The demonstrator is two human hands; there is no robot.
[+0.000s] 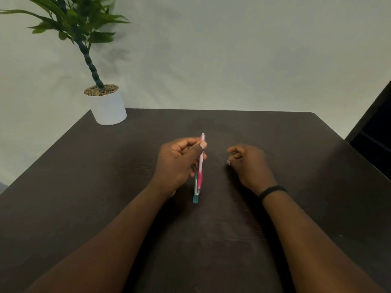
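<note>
My left hand (177, 163) grips a pink pen (201, 166) over the middle of the dark table (105, 187); thumb and curled fingers close round its barrel. The pen points away from me, its far end sticking out above my thumb. A second, teal pen (195, 195) lies against the pink one at the near end; how much of it my hand holds is hidden. My right hand (247, 163) hovers a short way to the right, fingers loosely curled, holding nothing. A black band (273, 192) circles that wrist.
A green plant (84, 28) in a white pot (108, 106) stands at the table's far left corner. A pale wall runs behind the table. A dark piece of furniture (372, 134) stands off the right edge.
</note>
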